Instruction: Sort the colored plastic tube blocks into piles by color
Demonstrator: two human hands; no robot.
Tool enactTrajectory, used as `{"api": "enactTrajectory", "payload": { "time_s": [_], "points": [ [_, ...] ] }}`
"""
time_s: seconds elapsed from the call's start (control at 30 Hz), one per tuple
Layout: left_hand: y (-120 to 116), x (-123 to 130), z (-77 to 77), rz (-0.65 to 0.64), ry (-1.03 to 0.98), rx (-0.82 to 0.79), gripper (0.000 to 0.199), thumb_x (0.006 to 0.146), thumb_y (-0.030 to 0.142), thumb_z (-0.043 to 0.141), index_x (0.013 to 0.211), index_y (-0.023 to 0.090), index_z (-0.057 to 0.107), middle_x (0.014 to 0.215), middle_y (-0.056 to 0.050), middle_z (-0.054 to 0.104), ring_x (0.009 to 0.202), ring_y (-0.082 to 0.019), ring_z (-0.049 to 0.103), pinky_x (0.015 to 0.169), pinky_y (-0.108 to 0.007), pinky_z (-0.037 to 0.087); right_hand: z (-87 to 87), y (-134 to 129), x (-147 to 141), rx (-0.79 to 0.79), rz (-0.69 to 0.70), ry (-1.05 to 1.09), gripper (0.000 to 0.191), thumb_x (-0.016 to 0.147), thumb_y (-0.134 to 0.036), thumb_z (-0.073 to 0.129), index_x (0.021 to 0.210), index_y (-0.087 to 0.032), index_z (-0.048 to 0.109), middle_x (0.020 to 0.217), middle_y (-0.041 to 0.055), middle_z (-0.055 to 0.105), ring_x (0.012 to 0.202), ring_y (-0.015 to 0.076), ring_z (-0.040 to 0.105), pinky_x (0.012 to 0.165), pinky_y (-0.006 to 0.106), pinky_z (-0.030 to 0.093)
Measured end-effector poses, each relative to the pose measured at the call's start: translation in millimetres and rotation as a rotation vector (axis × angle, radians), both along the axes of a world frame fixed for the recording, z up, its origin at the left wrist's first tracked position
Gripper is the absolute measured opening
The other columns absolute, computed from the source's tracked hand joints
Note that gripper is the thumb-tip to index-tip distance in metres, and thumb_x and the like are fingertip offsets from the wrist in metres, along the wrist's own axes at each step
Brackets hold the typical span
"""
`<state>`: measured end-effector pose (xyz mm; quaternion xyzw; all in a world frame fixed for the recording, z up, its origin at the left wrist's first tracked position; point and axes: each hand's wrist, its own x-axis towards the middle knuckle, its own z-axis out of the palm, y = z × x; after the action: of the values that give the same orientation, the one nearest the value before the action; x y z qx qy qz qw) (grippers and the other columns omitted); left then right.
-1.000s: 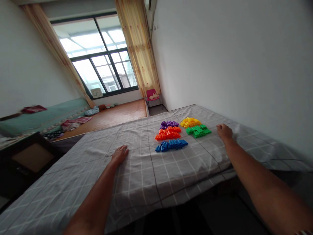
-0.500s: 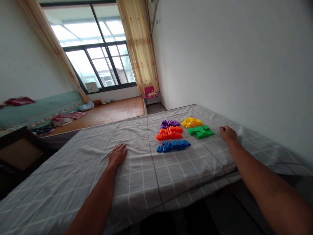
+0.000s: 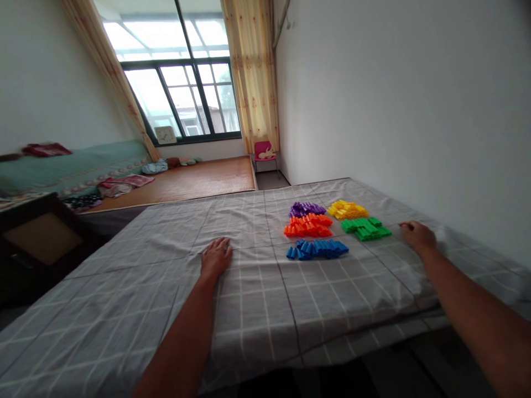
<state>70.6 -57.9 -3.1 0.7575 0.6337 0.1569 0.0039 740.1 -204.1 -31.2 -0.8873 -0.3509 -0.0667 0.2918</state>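
step in hand looks like pause: pieces lie grouped by colour on checked cloth [image 3: 249,301], neither hand on them. purple pile [image 3: 307,209] behind orange pile [image 3: 307,226], blue pile [image 3: 318,249] nearest person; yellow pile [image 3: 347,209] behind green pile [image 3: 365,228], to right. left hand [image 3: 217,255] palm down, fingers lightly spread, well left of piles. right hand [image 3: 418,235] loosely curled beside green; cannot tell if anything inside. any pick-up from here calls for inward reach, light pinch.
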Motion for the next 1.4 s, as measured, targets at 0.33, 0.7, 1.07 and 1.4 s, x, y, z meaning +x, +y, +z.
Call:
{"api": "enactTrajectory", "payload": {
  "time_s": [0.33, 0.7, 1.07, 1.4],
  "points": [
    [-12, 6, 2.1, 0.014, -0.032, 0.021, 0.042, 0.091, 0.037, 0.041, 0.129, 0.028, 0.055, 0.143, -0.006, 0.048, 0.132, -0.026, 0.039, 0.108, -0.047, 0.031, -16.0, 5, 19, 0.120, -0.015, 0.061, 0.020, 0.067, -0.039, 0.046, 0.069, -0.029, 0.063, 0.076, 0.0114, 0.066, 0.070, 0.0327, 0.061, 0.061, 0.045, 0.043],
    [-10, 3, 5.5, 0.003, -0.028, 0.001, 0.040, 0.090, 0.036, 0.043, 0.127, 0.027, 0.056, 0.142, -0.004, 0.049, 0.132, -0.023, 0.040, 0.108, -0.043, 0.031, -12.2, 6, 18, 0.020, -0.006, 0.020, 0.028, 0.073, -0.041, 0.045, 0.080, -0.026, 0.068, 0.084, 0.0132, 0.069, 0.082, 0.0348, 0.062, 0.067, 0.043, 0.044],
    [-4, 51, 32.1, -0.341, -0.083, -0.125, 0.046, 0.086, 0.044, 0.050, 0.125, 0.021, 0.058, 0.131, -0.009, 0.058, 0.125, -0.023, 0.050, 0.106, -0.036, 0.037, 53.6, -2, -87, 0.239, 0.562, 0.058, 0.034, 0.082, -0.042, 0.050, 0.105, -0.020, 0.063, 0.109, 0.0096, 0.068, 0.096, 0.0236, 0.064, 0.082, 0.033, 0.050],
    [-49, 171, 32.8, -0.763, 0.029, -0.181, 0.081, 0.069, 0.058, 0.067, 0.138, 0.021, 0.045, 0.134, -0.014, 0.053, 0.122, -0.033, 0.047, 0.099, -0.043, 0.041, 49.7, 32, -215, -0.200, 1.143, -0.059, 0.065, 0.065, -0.048, 0.072, 0.123, -0.022, 0.060, 0.119, 0.0124, 0.064, 0.110, 0.0331, 0.058, 0.096, 0.047, 0.044]
  ]
}}
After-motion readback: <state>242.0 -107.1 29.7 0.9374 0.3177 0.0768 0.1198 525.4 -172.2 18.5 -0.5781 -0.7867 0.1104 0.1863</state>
